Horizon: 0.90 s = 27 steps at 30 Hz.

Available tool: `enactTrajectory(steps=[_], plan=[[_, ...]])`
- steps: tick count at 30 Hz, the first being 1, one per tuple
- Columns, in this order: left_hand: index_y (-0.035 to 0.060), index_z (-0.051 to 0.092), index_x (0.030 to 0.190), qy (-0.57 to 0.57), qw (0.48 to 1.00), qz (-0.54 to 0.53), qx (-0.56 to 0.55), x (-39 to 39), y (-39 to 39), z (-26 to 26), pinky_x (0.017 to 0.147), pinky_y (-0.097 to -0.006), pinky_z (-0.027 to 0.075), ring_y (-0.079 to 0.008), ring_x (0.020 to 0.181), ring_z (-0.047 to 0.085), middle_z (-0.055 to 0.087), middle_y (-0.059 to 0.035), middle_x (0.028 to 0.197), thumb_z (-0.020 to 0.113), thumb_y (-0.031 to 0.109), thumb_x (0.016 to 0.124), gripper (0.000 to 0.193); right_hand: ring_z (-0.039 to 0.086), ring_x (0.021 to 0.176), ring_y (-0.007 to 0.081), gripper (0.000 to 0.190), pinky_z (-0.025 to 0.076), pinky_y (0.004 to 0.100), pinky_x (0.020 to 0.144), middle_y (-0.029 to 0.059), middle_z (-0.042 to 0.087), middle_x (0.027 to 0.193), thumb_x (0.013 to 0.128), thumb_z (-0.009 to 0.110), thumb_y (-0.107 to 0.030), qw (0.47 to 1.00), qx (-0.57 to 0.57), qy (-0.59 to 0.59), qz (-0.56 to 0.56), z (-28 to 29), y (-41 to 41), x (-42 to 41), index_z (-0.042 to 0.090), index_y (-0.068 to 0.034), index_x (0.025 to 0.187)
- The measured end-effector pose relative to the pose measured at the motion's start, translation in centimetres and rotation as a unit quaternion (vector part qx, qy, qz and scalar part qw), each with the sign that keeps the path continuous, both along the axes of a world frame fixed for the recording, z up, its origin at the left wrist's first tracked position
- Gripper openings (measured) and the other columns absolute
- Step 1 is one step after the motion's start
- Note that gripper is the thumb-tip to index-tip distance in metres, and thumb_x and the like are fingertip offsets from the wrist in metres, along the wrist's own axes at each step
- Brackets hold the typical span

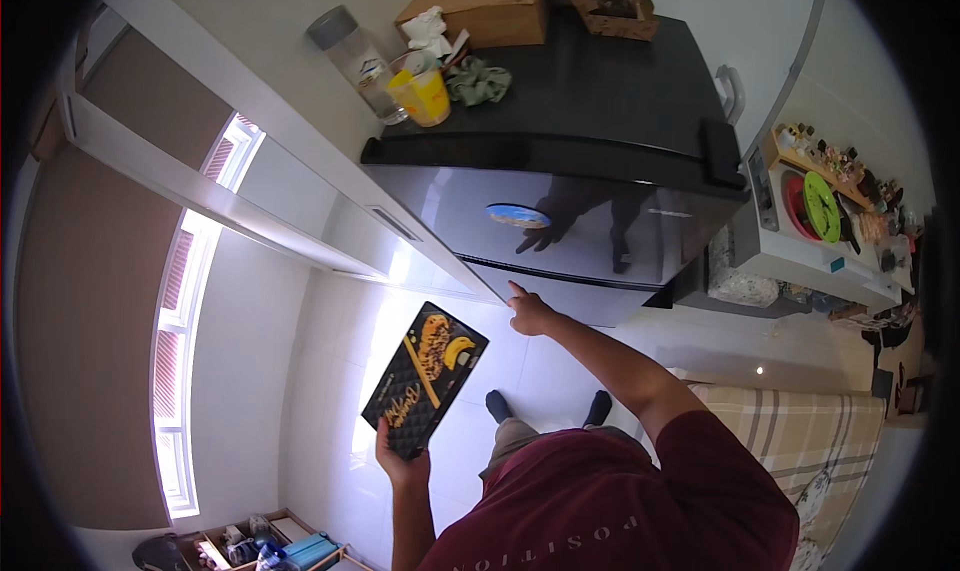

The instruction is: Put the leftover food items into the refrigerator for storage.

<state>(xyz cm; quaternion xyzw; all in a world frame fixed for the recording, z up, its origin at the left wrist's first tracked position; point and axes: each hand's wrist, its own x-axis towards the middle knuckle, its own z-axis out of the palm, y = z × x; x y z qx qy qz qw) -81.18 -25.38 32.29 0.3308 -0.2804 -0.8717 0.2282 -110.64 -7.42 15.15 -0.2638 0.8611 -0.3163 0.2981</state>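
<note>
In my left hand (403, 451) is a flat black box (427, 376) with gold script and a picture of bananas, gripped at its lower end and tilted. My right hand (529, 313) reaches towards the dark glossy refrigerator (585, 226), index finger extended; it holds nothing that I can see. Whether the fingertip touches the lower door is unclear. An oval blue magnet (518, 216) sits on the upper door, which reflects a hand and arm.
A cardboard box (480, 8), a clear bottle (360, 68), a yellow cup (420, 94) and green cloth (478, 81) stand on the refrigerator. A white sliding door frame (300, 143) is at left, a plaid-covered bed or sofa (795, 436) at right, a crate of items (281, 522) below.
</note>
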Motion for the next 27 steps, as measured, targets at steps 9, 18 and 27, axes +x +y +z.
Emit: enactTrajectory(steps=[9, 18, 27], plan=[[0.0019, 0.051, 0.132, -0.024, 0.997, -0.058, 0.034, 0.5, -8.7, -2.6, 0.104, -0.0486, 0.047, -0.0319, 0.116, 0.062, 0.062, -0.0162, 0.127, 0.044, 0.026, 0.100, 0.040, 0.052, 0.123, 0.0425, 0.047, 0.044, 0.0426, 0.107, 0.0300, 0.032, 0.150, 0.077, 0.053, -0.009, 0.986, 0.060, 0.061, -0.140, -6.3, -9.6, -4.7, 0.058, 0.013, 0.118], [0.0023, 0.052, 0.132, -0.115, 0.976, -0.177, 0.058, -1.8, -16.7, -4.7, 0.100, -0.0484, 0.050, -0.0321, 0.113, 0.063, 0.064, -0.0162, 0.125, 0.051, 0.028, 0.095, 0.045, 0.057, 0.106, 0.0386, 0.025, 0.050, 0.0449, 0.091, 0.0194, 0.046, 0.125, 0.073, 0.060, 0.001, 0.911, -0.034, 0.154, -0.381, -6.1, -8.4, -2.5, 0.057, 0.004, 0.098], [-0.0003, 0.052, 0.133, -0.082, 0.950, -0.293, 0.072, -7.6, -19.6, -5.4, 0.103, -0.0467, 0.048, -0.0332, 0.115, 0.062, 0.062, -0.0183, 0.127, 0.049, 0.024, 0.091, 0.048, 0.062, 0.091, 0.0357, 0.013, 0.053, 0.0457, 0.077, 0.0167, 0.051, 0.107, 0.079, 0.060, -0.003, 0.898, -0.029, 0.218, -0.382, -5.3, -5.5, 12.1, 0.054, -0.002, 0.091]])
